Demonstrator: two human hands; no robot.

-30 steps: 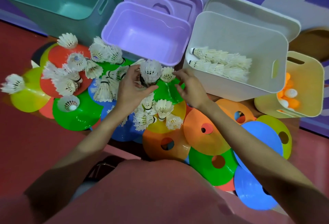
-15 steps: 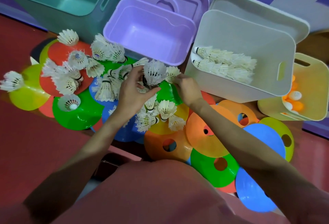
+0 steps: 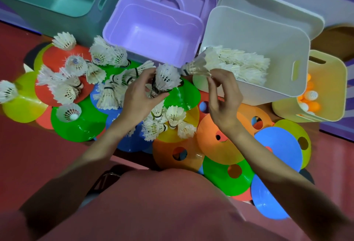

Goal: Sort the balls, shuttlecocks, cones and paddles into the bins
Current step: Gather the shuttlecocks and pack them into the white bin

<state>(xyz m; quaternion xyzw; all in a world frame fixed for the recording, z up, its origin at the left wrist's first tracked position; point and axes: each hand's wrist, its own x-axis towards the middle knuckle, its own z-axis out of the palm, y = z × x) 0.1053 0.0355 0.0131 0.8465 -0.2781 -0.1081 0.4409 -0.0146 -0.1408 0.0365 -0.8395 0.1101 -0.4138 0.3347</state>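
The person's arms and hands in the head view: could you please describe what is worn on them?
Both forearms are bare, with no sleeves in view. The left hand and right hand wear no gloves, and no rings, watch or bracelets show. A reddish-pink garment covers the body below.

Dim, purple-tinted light; the wide lens bends the scene around the purple bin, and the nearest clothing blurs softly.

The right hand, which was reaching among the pile, now holds a shuttlecock lifted off the cones, beside the white bin.
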